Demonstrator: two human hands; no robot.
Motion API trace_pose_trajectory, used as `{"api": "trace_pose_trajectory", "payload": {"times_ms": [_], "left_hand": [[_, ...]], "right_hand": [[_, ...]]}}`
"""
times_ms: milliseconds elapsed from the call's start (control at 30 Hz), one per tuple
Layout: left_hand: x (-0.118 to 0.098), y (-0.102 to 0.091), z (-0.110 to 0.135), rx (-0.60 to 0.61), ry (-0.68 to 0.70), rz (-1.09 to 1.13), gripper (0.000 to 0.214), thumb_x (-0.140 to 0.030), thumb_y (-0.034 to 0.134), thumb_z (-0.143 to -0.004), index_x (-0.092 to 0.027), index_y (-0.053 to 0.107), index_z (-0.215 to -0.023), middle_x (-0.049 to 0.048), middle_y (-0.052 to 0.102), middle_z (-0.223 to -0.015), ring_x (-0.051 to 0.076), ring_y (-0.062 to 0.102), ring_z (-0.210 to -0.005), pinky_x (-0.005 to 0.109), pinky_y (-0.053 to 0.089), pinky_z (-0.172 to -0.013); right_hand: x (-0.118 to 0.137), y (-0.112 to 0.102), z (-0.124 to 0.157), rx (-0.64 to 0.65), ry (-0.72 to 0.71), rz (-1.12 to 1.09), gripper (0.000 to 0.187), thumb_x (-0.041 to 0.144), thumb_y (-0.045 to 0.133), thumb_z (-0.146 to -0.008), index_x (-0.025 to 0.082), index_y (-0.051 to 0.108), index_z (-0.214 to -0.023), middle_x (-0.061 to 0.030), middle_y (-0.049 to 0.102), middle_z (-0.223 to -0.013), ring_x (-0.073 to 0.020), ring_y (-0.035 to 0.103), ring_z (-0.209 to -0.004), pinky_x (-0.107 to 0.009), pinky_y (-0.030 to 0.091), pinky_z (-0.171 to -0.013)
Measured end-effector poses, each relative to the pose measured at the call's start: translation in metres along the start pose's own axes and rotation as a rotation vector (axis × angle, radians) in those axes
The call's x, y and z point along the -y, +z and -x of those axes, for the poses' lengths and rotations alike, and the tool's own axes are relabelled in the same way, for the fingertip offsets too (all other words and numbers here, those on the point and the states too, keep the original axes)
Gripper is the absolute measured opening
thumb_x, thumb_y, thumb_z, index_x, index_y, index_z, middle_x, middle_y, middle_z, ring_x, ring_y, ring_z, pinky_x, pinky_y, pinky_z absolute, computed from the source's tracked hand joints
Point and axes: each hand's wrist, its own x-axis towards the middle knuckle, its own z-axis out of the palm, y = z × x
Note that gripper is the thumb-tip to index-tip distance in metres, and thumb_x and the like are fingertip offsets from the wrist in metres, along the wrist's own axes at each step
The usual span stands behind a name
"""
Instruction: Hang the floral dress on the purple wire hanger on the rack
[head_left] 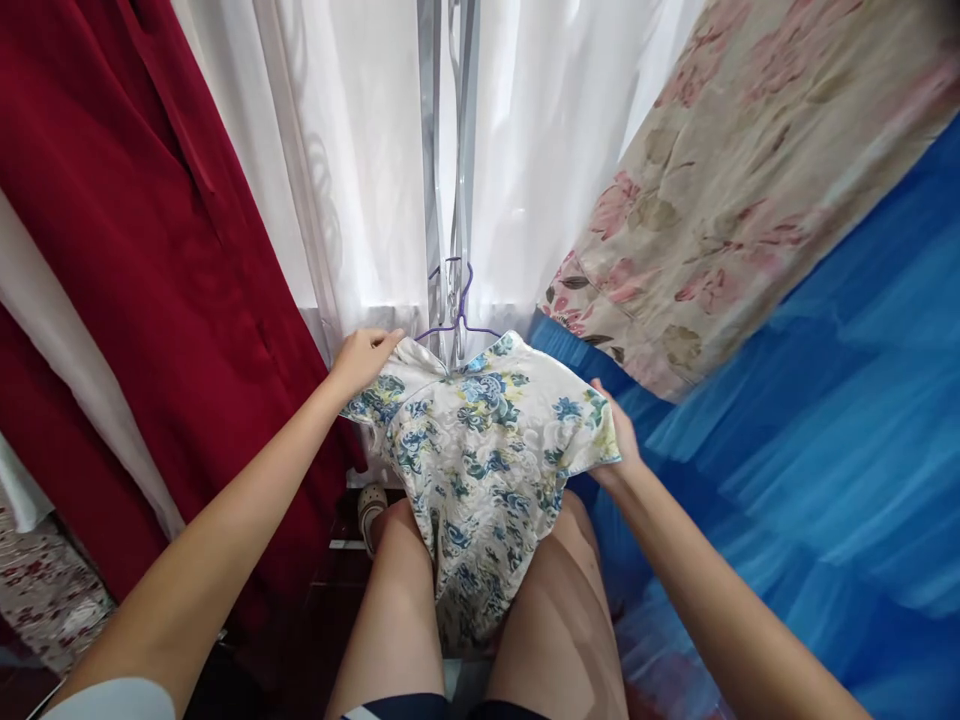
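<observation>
A white short-sleeved top with blue, green and yellow flowers (pixel 487 460) hangs on a purple hanger (pixel 463 300) in front of me. My left hand (pixel 367 360) pinches the garment at its shoulder on the left, beside the collar. At the other sleeve is my right hand (pixel 619 430), mostly behind the cloth, with the thumb showing at the sleeve's upper edge. The hanger's hook rises above the collar, close to some grey vertical straps. The garment's lower part drapes down between my thighs.
Red curtains (pixel 172 250) hang at the left, white curtains (pixel 360 150) at the back. On the right are a beige floral cloth (pixel 720 220) and a blue curtain (pixel 817 450). Grey straps (pixel 469 120) run down the middle. A beige clog (pixel 370 510) is on the dark floor.
</observation>
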Motion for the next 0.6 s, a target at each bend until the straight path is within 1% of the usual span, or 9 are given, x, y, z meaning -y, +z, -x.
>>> {"api": "trace_pose_trajectory", "payload": {"times_ms": [33,100,200,300,433,500,533,567,600], "left_hand": [[-0.002,0.004,0.006,0.006,0.069,0.027,0.052,-0.058,0.045,-0.092,-0.018,0.050,-0.059,-0.0022,0.037,-0.056,0.013,0.039,-0.057,0.025,0.027,-0.054],[-0.006,0.010,0.015,0.005,0.161,0.081,0.049,-0.054,0.043,-0.094,-0.017,0.055,-0.064,-0.0020,0.042,-0.059,0.013,0.043,-0.060,0.025,0.030,-0.056],[-0.012,0.007,0.012,-0.090,0.187,0.181,0.042,-0.052,0.051,-0.092,-0.015,0.064,-0.075,0.0000,0.057,-0.068,0.014,0.052,-0.066,0.024,0.037,-0.062],[-0.025,-0.006,-0.004,-0.171,0.181,0.170,0.040,-0.053,0.059,-0.087,-0.015,0.069,-0.086,0.0024,0.064,-0.075,0.016,0.057,-0.070,0.025,0.040,-0.064],[-0.055,-0.020,-0.024,-0.156,0.249,-0.059,0.038,-0.054,0.068,-0.080,-0.019,0.071,-0.094,0.0026,0.067,-0.083,0.018,0.058,-0.076,0.027,0.040,-0.068],[-0.066,-0.016,-0.026,-0.128,0.336,-0.136,0.032,-0.049,0.065,-0.084,-0.019,0.071,-0.096,0.0039,0.068,-0.088,0.020,0.059,-0.083,0.029,0.042,-0.075],[-0.068,-0.012,-0.023,-0.121,0.379,-0.166,0.029,-0.046,0.063,-0.087,-0.019,0.070,-0.095,0.0048,0.069,-0.090,0.021,0.060,-0.086,0.031,0.042,-0.079],[-0.068,-0.006,-0.018,-0.118,0.413,-0.192,0.026,-0.042,0.060,-0.090,-0.019,0.069,-0.094,0.0057,0.068,-0.090,0.022,0.060,-0.089,0.033,0.042,-0.082],[-0.067,0.001,-0.010,-0.118,0.429,-0.203,0.024,-0.040,0.058,-0.092,-0.018,0.068,-0.092,0.0065,0.068,-0.089,0.023,0.059,-0.090,0.035,0.042,-0.085]], "right_hand": [[0.010,-0.004,0.003,0.003,0.037,-0.005,0.047,0.063,0.058,-0.086,0.020,0.074,-0.094,-0.0093,0.077,-0.087,-0.0296,0.073,-0.082,-0.038,0.061,-0.065],[0.030,-0.007,0.010,0.039,0.102,0.036,0.038,0.054,0.070,-0.080,0.019,0.075,-0.093,-0.0067,0.078,-0.080,-0.0284,0.074,-0.074,-0.035,0.061,-0.060],[0.054,0.001,0.016,0.110,0.128,0.078,0.033,0.041,0.079,-0.075,0.019,0.075,-0.098,-0.0058,0.079,-0.081,-0.0278,0.075,-0.072,-0.033,0.061,-0.059],[0.063,0.012,0.015,0.061,0.111,-0.005,0.033,0.045,0.073,-0.081,0.018,0.075,-0.098,-0.0073,0.079,-0.084,-0.0286,0.076,-0.077,-0.035,0.063,-0.066],[0.061,0.019,0.021,-0.054,0.139,-0.062,0.038,0.049,0.063,-0.087,0.016,0.074,-0.103,-0.0100,0.078,-0.084,-0.0294,0.076,-0.082,-0.037,0.063,-0.074],[0.057,0.020,0.040,-0.085,0.142,-0.056,0.043,0.053,0.060,-0.088,0.017,0.073,-0.108,-0.0112,0.078,-0.084,-0.0305,0.076,-0.084,-0.038,0.063,-0.076],[0.054,0.020,0.055,-0.073,0.133,-0.044,0.046,0.055,0.059,-0.088,0.017,0.073,-0.110,-0.0119,0.078,-0.085,-0.0311,0.075,-0.085,-0.039,0.062,-0.077],[0.051,0.019,0.072,-0.022,0.123,-0.022,0.049,0.057,0.060,-0.087,0.017,0.073,-0.112,-0.0124,0.078,-0.087,-0.0316,0.075,-0.088,-0.039,0.062,-0.079],[0.047,0.018,0.091,0.078,0.119,0.010,0.051,0.059,0.061,-0.085,0.019,0.073,-0.115,-0.0126,0.078,-0.091,-0.0318,0.074,-0.091,-0.039,0.061,-0.081]]}}
